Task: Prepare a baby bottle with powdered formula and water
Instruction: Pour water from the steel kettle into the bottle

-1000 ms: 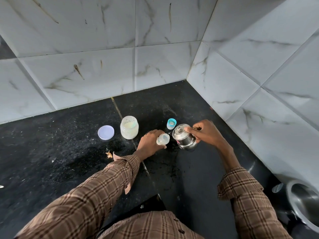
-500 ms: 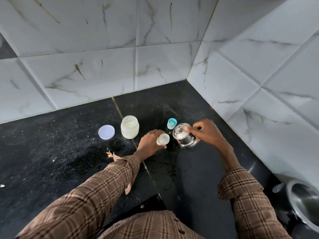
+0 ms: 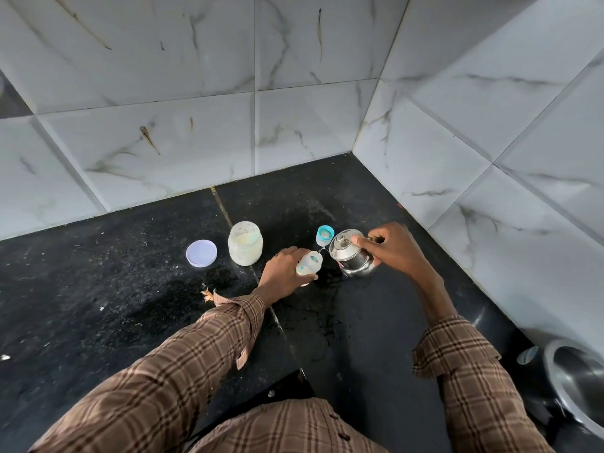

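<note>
— Black counter (image 3: 98, 305), marble tiles behind, and look at that grip: left hand (image 3: 282, 276) curled round the bottle (image 3: 309, 263), holding it upright on the stone.

— And the right hand (image 3: 392, 248)?

— Fingers wrapped on the kettle (image 3: 351, 256), thumb near the lid knob, kettle tipped toward the bottle mouth. Spout sits just above the opening. I think I see a thin stream, but it's too fine to swear to.

— Bottle's open, then?

— Open, yes. Its teal cap (image 3: 325, 235) stands just behind, near the wall. Left of that, the powder jar (image 3: 245, 243), uncovered, its lid (image 3: 201, 253) lying flat beside it.

— What worries you?

— That mouth is narrow. Tip the kettle too steeply and water runs down the outside, onto his fingers; if it's hot, he may flinch and knock the bottle. The loose kettle lid could slide too, if the thumb lets go. And overfilling — hard to read the level from here.
</note>
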